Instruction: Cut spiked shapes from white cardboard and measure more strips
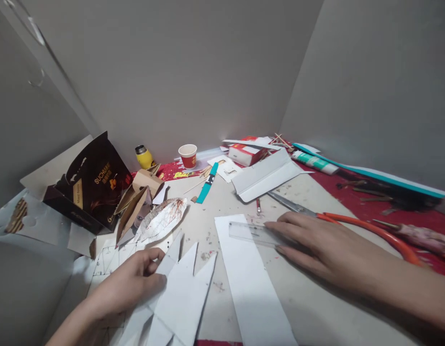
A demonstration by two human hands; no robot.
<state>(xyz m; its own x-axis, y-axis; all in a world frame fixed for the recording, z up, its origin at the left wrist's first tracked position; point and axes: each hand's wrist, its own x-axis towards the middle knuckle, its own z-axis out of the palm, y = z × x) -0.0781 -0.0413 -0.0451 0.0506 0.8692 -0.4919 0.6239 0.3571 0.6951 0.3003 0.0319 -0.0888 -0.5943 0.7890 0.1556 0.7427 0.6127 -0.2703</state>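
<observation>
My left hand point(130, 283) pinches the edge of a white card cut into pointed shapes point(179, 298) at the lower left of the table. My right hand point(316, 242) lies flat with its fingertips on a clear plastic ruler point(253, 234). The ruler rests across the top of a long white paper strip point(251, 283). Just behind my right hand lie scissors with orange handles point(352, 223), blades pointing left.
A dark brown carton point(92, 185) and small cardboard pieces point(139, 197) stand at the left. A red paper cup point(188, 155), a yellow bottle point(145, 157), a teal knife point(208, 182), a folded white card point(267, 175), a red box point(247, 154) and a tube point(314, 162) lie near the back wall.
</observation>
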